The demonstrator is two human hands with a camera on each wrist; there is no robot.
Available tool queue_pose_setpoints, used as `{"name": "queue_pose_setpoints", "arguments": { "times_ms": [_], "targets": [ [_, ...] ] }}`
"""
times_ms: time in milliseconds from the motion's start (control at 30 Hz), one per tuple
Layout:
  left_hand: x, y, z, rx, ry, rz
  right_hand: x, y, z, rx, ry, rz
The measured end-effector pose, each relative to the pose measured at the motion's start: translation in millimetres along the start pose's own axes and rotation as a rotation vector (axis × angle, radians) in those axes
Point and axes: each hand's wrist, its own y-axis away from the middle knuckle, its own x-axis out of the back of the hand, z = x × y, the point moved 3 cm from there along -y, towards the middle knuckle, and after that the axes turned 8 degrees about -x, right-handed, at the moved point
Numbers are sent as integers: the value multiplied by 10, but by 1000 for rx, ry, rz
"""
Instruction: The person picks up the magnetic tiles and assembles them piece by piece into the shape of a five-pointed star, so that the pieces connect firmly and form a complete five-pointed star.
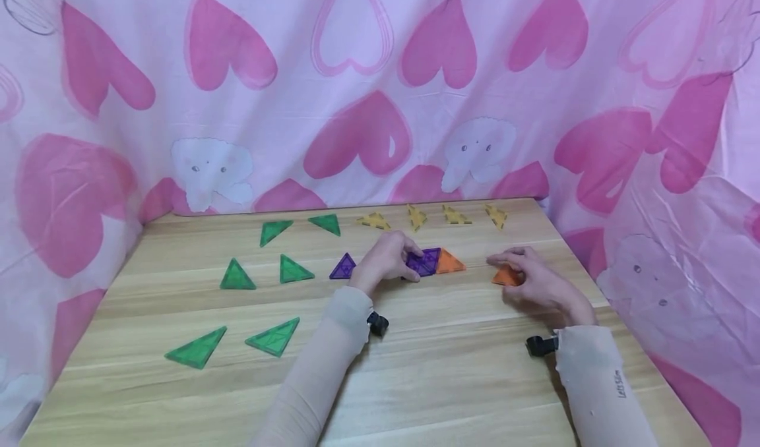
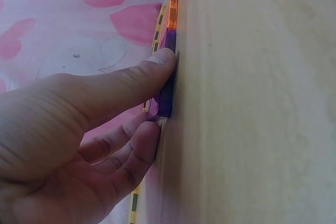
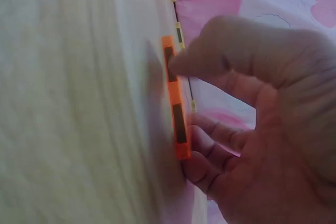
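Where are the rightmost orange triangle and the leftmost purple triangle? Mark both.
Rightmost orange triangle (image 1: 505, 276), head view: its exposed face.
Leftmost purple triangle (image 1: 342, 269), head view: middle of its visible face.

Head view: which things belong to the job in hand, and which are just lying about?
Likely part of the job:
purple shape held by the left hand
neighbouring orange tile, against that shape
second orange tile, pinched by the right hand

Apparently just lying about:
lone purple triangle
six green tiles
four yellow tiles
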Motion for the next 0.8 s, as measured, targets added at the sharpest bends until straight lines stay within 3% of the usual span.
{"name": "queue_pose_setpoints", "arguments": {
  "times_ms": [433,800],
  "targets": [
    [4,-25,-12,-29,10,-3,-37,-86,-68,-39,2,52],
    [12,-5,-10,-29,2,-14,-68,-35,-111,-24,-83,-33]
  ]
}}
